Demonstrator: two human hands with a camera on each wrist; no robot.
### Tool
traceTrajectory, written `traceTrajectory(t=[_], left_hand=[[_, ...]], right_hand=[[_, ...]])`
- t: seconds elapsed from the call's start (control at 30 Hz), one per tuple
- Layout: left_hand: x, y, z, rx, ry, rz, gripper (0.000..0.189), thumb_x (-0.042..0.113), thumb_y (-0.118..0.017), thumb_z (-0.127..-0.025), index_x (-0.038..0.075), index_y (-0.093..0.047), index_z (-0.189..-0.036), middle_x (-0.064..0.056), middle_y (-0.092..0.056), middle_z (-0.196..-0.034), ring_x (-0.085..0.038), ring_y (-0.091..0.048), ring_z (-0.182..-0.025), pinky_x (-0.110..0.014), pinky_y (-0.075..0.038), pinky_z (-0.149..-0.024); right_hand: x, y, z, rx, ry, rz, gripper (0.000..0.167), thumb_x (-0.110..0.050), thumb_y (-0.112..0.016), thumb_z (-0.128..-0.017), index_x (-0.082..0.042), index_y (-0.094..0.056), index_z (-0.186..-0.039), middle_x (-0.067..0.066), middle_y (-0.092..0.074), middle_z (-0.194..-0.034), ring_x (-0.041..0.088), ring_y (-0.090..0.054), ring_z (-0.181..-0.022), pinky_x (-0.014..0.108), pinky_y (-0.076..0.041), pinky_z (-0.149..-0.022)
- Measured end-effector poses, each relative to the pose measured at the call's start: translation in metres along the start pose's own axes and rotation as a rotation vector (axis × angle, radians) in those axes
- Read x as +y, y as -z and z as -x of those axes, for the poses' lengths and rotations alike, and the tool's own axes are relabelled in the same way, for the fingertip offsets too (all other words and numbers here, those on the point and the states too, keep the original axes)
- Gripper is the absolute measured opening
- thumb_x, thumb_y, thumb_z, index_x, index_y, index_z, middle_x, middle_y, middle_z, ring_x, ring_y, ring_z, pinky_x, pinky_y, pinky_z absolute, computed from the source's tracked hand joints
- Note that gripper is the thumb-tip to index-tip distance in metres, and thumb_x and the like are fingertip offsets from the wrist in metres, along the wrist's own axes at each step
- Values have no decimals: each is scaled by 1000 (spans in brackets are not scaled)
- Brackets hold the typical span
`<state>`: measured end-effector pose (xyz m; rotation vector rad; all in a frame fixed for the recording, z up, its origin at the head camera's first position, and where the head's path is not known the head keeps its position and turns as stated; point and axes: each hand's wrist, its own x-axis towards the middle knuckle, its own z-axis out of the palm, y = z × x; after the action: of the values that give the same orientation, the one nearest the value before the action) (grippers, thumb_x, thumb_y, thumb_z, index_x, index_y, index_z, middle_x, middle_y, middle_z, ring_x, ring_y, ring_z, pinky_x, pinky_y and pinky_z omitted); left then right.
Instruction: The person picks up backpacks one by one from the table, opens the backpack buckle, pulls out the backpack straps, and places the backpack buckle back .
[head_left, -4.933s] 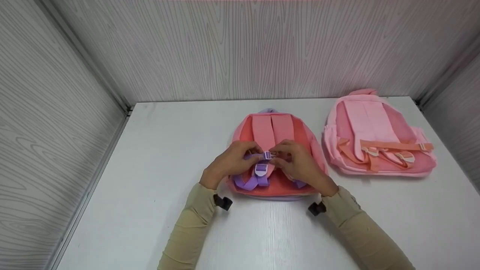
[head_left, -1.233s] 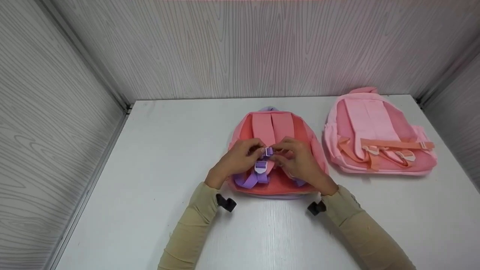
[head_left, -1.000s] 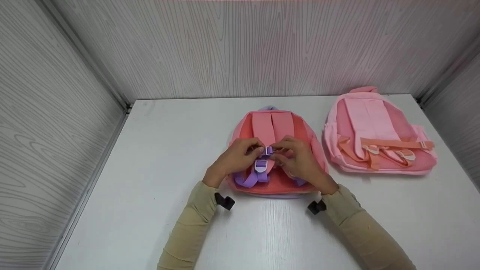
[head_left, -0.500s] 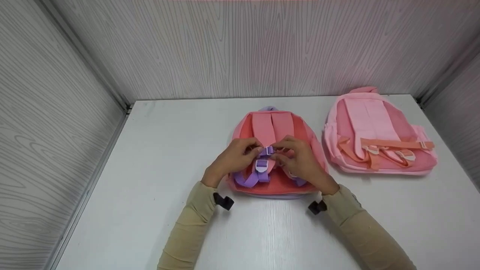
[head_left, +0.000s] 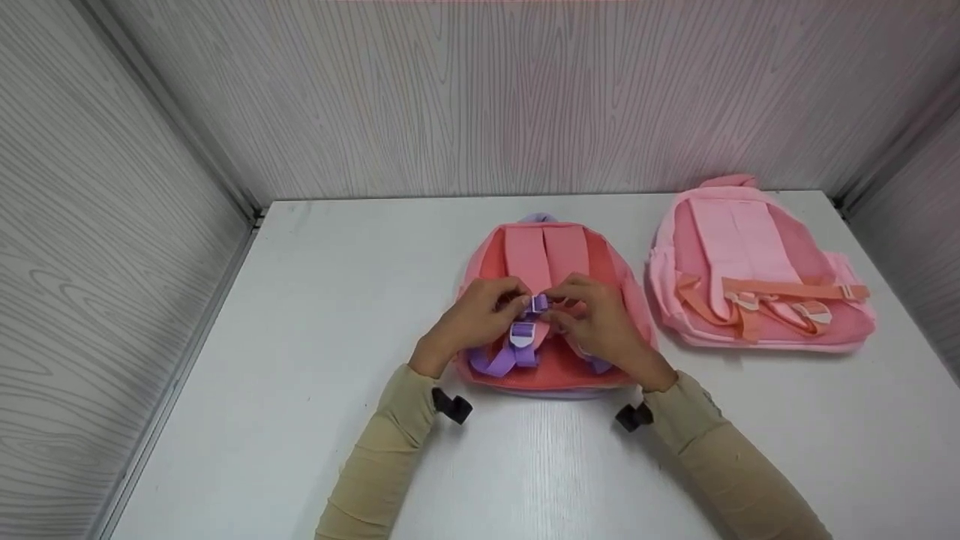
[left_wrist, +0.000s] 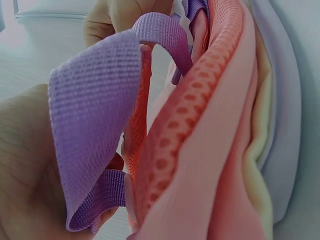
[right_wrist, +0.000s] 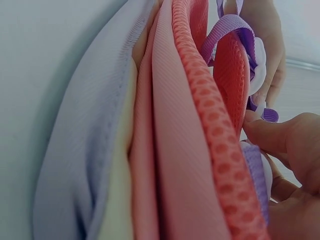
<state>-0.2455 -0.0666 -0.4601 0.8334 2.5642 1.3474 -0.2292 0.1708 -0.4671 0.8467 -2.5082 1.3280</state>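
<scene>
A coral backpack [head_left: 605, 259] lies back side up on the white table. Over its middle, a purple strap [head_left: 544, 301] runs through a small white buckle [head_left: 535, 304]. My left hand [head_left: 472, 319] pinches the strap at the buckle's left side. From the right, thumb and fingers of my right hand [head_left: 600, 322] pinch the buckle; its right end is hidden by them. A second white buckle [head_left: 523, 339] on purple webbing lies just below. In the left wrist view, a wide loop of the strap [left_wrist: 100, 95] stands up beside the left palm.
A pink backpack [head_left: 742, 232] with orange straps [head_left: 787, 289] lies to the right, also back side up. Grey wood-grain panels [head_left: 450, 97] enclose the table [head_left: 337, 285] at the back and both sides. Each wrist wears a small black camera mount.
Compared with about five seconds ago, purple webbing now shows on the right of the buckle's white frame. Over the last second both hands have shifted only slightly; the backpacks stay put.
</scene>
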Motion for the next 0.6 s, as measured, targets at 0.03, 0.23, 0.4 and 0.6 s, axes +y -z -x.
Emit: traceTrajectory(t=[0.03, 0.23, 0.4, 0.6], left_hand=[[0, 0, 0, -1, -6, 5, 14, 18, -59, -111, 11, -71, -110, 2, -64, -93, -11, -57, -82, -27, -48, -73], [3, -1, 1, -7, -23, 21, 15, 17, -58, -111, 8, -71, -110, 1, -64, -94, -11, -58, -81, -26, -48, -73], [4, 3, 2, -15, -4, 13, 16, 19, -59, -111, 10, -72, -111, 1, -65, -96, -12, -58, -84, -28, -49, -76], [2, 9, 4, -39, 33, -23, 18, 25, -61, -110, 13, -74, -114, 2, -67, -100, -12, -61, -88, -30, -50, -81]], right_hand=[[1, 0, 0, 2, 13, 4, 27, -5, -85, -91, -9, -83, -117, 6, -72, -97, 21, -68, -93, 39, -60, -83], [4, -2, 0, 12, 41, 20, 24, -2, -84, -90, -5, -82, -114, 9, -72, -96, 23, -71, -91, 42, -62, -82], [4, -2, 0, 10, 25, 11, 24, 0, -82, -92, -6, -82, -115, 9, -72, -98, 23, -70, -92, 43, -62, -84], [4, -1, 0, 16, 38, 5, 24, 0, -82, -92, -6, -82, -115, 9, -72, -98, 24, -70, -93, 44, -62, -85]])
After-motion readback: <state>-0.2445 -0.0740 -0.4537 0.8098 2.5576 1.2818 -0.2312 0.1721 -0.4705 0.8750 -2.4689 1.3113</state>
